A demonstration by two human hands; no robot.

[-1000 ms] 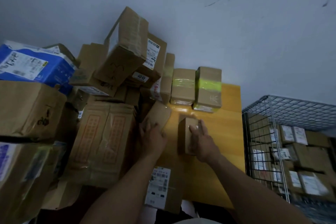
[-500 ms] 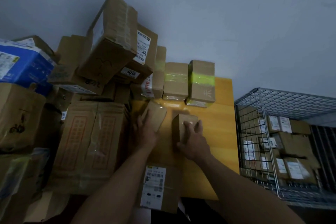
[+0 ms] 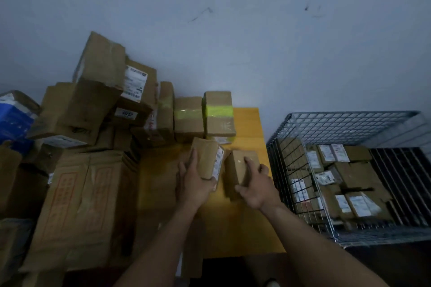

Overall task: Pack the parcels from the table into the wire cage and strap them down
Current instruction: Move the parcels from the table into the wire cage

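Observation:
My left hand (image 3: 194, 184) grips a flat brown parcel (image 3: 207, 156) with a white label on its right edge, tilted up over the yellow table (image 3: 247, 123). Just to its right, my right hand (image 3: 255, 187) grips a small brown box (image 3: 238, 168), fingers over its top and thumb on the near side. Both parcels sit above the table's right half, close to the wire cage (image 3: 345, 121), which stands to the right and holds several labelled parcels (image 3: 338, 184).
A tall heap of cardboard boxes (image 3: 100, 105) covers the table's left side, with a large printed carton (image 3: 81, 205) in front. Two boxes with yellow-green tape (image 3: 218, 112) stand at the back against the grey wall. The cage's near right part shows bare slatted floor (image 3: 401, 177).
Both hands have closed around their parcels and lifted them off the table, shifting right toward the cage. The view has swung right and up, showing more of the cage.

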